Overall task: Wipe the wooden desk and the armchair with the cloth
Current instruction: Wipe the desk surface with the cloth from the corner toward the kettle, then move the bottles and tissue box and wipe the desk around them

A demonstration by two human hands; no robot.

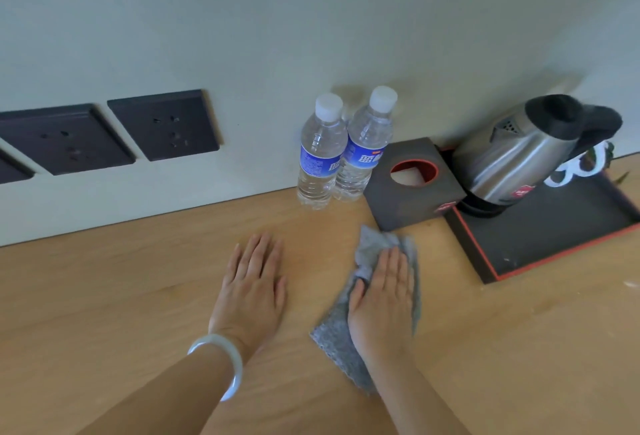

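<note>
A light wooden desk [121, 282] fills the lower half of the view. On it lies a grey cloth [337, 337], crumpled at its far end. My right hand [382, 299] presses flat on the cloth with straight fingers. To its left, my left hand [251, 284] rests flat on the bare wood, fingers straight; a white bangle sits on that wrist. The armchair is out of view.
Two water bottles [322, 154] stand by the wall. To their right sits a dark tissue box [412, 185] just beyond the cloth. A black tray [554, 237] with a red edge holds a steel kettle [512, 160]. Dark wall sockets [162, 124] are at the left.
</note>
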